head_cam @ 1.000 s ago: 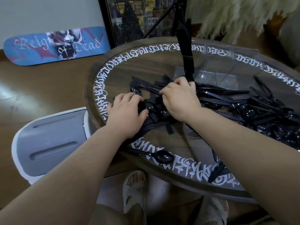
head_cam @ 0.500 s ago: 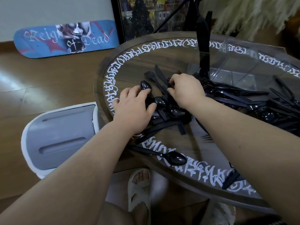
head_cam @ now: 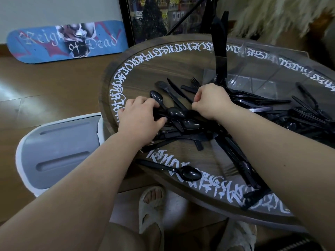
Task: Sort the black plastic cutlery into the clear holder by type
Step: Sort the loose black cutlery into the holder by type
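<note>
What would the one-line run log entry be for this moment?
stage: gathering | left hand: on spoons | right hand: fingers curled in cutlery pile | clear holder: some upright pieces | stray spoon: near edge

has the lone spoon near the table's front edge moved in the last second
No. The lone spoon keeps its bowl on the same white lettering at the table's front rim; only the camera shifted.

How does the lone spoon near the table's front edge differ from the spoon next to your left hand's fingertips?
The lone spoon lies apart from everything, on the white lettering, bowl pointing right. The spoon by the left hand is part of the pile, bowl pointing away, handle running under other pieces. The left hand touches the pile; nothing touches the lone spoon. Both are black plastic.
</note>
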The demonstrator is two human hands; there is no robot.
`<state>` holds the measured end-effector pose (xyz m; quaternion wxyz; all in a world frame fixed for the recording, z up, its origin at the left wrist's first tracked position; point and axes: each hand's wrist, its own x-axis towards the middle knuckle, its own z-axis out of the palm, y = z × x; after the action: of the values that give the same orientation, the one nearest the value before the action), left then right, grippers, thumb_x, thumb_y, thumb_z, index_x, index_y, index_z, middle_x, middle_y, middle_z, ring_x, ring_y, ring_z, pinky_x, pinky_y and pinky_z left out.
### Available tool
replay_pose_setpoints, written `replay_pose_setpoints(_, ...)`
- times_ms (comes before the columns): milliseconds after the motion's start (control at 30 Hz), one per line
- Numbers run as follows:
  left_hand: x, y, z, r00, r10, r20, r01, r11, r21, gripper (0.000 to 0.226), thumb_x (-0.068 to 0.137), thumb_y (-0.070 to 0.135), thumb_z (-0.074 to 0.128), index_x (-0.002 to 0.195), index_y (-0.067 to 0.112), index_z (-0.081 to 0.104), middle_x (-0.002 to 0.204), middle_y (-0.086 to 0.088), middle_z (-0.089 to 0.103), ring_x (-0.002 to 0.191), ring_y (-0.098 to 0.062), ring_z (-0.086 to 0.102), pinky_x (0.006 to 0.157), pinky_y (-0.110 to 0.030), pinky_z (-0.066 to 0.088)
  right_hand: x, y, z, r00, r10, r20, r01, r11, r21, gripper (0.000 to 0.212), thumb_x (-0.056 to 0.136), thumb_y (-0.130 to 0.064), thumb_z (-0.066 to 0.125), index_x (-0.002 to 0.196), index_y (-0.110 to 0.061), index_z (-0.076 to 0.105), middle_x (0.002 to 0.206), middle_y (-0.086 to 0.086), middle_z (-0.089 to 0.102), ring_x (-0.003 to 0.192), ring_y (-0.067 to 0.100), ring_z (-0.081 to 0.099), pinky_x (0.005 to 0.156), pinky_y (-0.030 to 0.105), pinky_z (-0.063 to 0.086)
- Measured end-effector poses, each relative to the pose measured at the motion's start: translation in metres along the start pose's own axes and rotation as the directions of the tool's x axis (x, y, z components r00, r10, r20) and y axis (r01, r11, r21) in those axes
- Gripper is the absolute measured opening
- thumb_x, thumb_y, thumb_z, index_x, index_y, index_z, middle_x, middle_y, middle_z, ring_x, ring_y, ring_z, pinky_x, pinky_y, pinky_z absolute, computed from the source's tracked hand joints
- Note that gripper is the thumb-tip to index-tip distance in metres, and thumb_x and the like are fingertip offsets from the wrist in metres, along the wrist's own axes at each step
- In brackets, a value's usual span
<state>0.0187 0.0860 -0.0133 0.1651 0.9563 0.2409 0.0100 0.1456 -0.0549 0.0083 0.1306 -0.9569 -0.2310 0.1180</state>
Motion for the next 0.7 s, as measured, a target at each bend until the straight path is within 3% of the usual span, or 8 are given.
replay_pose_setpoints(167,-0.002,0.001,-0.001,0.998,0.047,-0.036,-0.048,0.998,-0.037,0.030,0.085,0.041,0.064,0.111,0.030,0.057,0.130,0.006,0.048,0.125,-0.021,0.036,0.101,-0.045,0.030,-0.013,0.011,-0.006,0.999,-0.031,-0.039,0.036,0.990,0.133,0.030,0.088,-0.014,0.056,0.117,-0.014,0.064,0.105,0.004,0.067,0.102,0.025,0.060,0.092,0.037,0.048)
replay_pose_setpoints(333,-0.005,0.003,-0.002,0.996,0.072,-0.053,-0.073,0.997,-0.028,0.022,0.086,0.038,0.065,0.104,0.028,0.058,0.119,0.004,0.053,0.117,-0.021,0.045,0.097,-0.045,0.033,-0.032,0.018,-0.015,0.978,-0.043,-0.205,0.101,0.954,0.283,0.016,0.089,-0.015,0.054,0.102,-0.015,0.063,0.084,-0.003,0.060,0.084,0.015,0.053,0.074,0.025,0.040)
replay_pose_setpoints(433,-0.009,0.004,-0.004,0.994,0.109,-0.016,-0.110,0.994,-0.011,0.018,0.087,0.036,0.063,0.103,0.030,0.058,0.113,0.006,0.055,0.113,-0.020,0.049,0.095,-0.043,0.034,-0.037,0.019,-0.009,0.987,-0.072,-0.143,0.104,0.967,0.232,0.009,0.088,-0.017,0.052,0.095,-0.014,0.057,0.084,-0.002,0.056,0.083,0.018,0.050,0.070,0.026,0.033)
replay_pose_setpoints(600,-0.013,0.002,-0.006,0.987,0.153,0.041,-0.152,0.988,-0.025,0.020,0.089,0.026,0.059,0.108,0.032,0.062,0.119,0.005,0.056,0.116,-0.021,0.047,0.100,-0.046,0.036,-0.026,0.004,0.002,0.985,-0.153,-0.079,0.161,0.980,0.114,0.008,0.087,-0.020,0.052,0.082,-0.020,0.059,0.080,-0.002,0.061,0.081,0.023,0.058,0.067,0.029,0.041)
replay_pose_setpoints(700,-0.011,0.000,-0.006,0.992,0.128,-0.013,-0.128,0.990,-0.066,0.028,0.088,0.019,0.054,0.111,0.031,0.064,0.125,0.005,0.054,0.119,-0.021,0.043,0.101,-0.045,0.035,-0.018,-0.009,0.007,0.976,-0.215,0.033,0.213,0.975,0.055,0.017,0.091,-0.025,0.052,0.077,-0.023,0.061,0.076,0.001,0.060,0.083,0.026,0.058,0.071,0.030,0.045)
